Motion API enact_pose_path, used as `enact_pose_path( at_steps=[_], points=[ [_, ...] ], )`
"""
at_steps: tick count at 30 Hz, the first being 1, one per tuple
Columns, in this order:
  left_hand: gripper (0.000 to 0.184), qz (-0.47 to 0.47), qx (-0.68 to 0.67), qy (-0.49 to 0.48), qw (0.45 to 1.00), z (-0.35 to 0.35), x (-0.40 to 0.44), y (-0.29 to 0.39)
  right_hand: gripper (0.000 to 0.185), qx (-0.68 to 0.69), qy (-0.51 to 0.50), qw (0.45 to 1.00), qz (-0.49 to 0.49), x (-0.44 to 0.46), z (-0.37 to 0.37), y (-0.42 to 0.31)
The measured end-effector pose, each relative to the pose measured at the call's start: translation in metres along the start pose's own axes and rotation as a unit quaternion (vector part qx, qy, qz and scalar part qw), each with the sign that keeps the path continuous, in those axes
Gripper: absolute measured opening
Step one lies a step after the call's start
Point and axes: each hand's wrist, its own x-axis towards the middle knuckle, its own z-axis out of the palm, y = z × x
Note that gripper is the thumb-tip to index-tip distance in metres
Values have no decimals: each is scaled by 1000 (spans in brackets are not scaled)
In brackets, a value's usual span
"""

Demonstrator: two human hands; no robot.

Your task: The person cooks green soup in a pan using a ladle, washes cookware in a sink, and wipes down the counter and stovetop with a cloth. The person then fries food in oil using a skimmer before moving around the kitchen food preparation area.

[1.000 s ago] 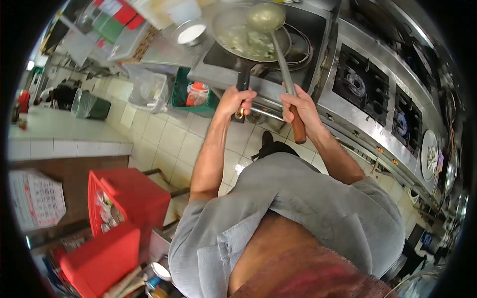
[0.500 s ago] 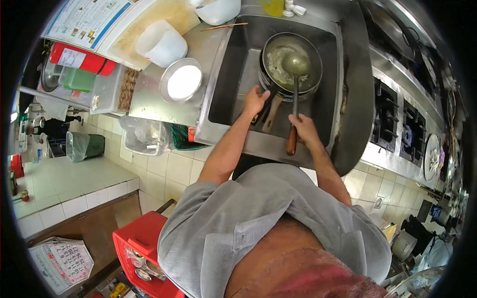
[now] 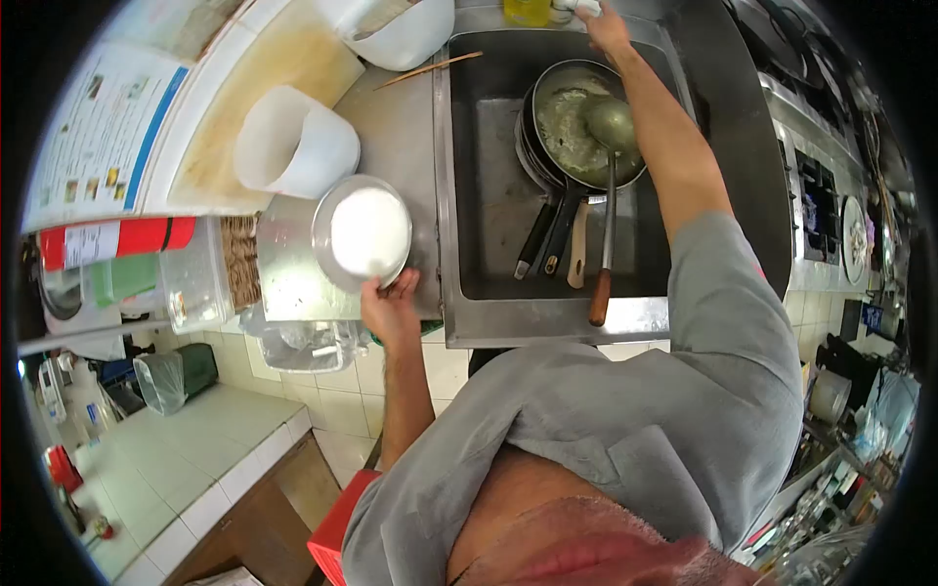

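My left hand (image 3: 392, 311) is at the near rim of a round bowl (image 3: 322, 244) holding something white, its fingers curled against the bowl's edge. Stretched to the far end of the sink, my right hand (image 3: 608, 31) has its fingers closed on a small white fitting that looks like a tap (image 3: 584, 8). In the sink sits a stack of pans; the top frying pan (image 3: 567, 146) contains cloudy liquid. A ladle (image 3: 612, 127) with a wooden handle rests in that pan, its handle pointing toward me.
The steel sink (image 3: 489, 234) lies in front of me. On the left counter are a white plastic container (image 3: 293, 146), another white tub (image 3: 405, 34), a thin wooden stick (image 3: 430, 68) and a cutting board (image 3: 264, 98). Stove burners (image 3: 819, 186) stand at the right.
My left hand has left the pan handles and moved left to the bowl. My right hand has let go of the ladle and reached to the sink's far end. The view has shifted.
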Motion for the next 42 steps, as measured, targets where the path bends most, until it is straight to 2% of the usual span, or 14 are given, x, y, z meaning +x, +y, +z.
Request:
enact_pose_path(
  at_steps=[5,8,12,14,18,19,24,26,28,32,33,36,37,42],
  points=[
    [25,27,23,19,999,-11,13,6,37,223,-49,969,98,54,26,61],
    [25,-13,8,-141,990,22,-15,-18,32,435,-147,865,200,58,17,54],
    [23,61,304,-385,869,121,-6,-50,33,275,-214,931,112,57,18,63],
    [30,151,310,-454,821,197,20,-59,29,205,-55,977,8,41,21,44],
    [23,-55,91,-464,880,325,52,-103,21,57,299,946,-112,-29,48,35],
    [21,-121,24,-471,874,342,65,-121,65,-21,125,987,-103,-58,22,45],
    [20,-224,79,-368,899,359,99,-170,67,-240,34,956,166,-266,-58,46],
    [20,-220,72,-397,888,359,91,-165,50,294,-158,844,419,-309,-69,62],
    [21,-217,63,-422,878,347,88,-164,44,345,-171,821,421,-333,-72,59],
    [14,120,288,-435,844,278,126,-164,30,296,-220,844,389,-368,-89,1],
    [12,316,534,-355,699,243,172,-194,29,239,-248,867,359,-371,-92,-5],
    [27,95,710,-255,650,138,158,-218,34,162,-266,900,307,-342,-82,5],
    [28,89,832,-302,457,108,190,-255,35,136,-246,921,271,-337,-72,19],
    [27,198,809,-359,421,96,141,-241,61,237,-182,874,384,-337,-42,37]
  ],
)
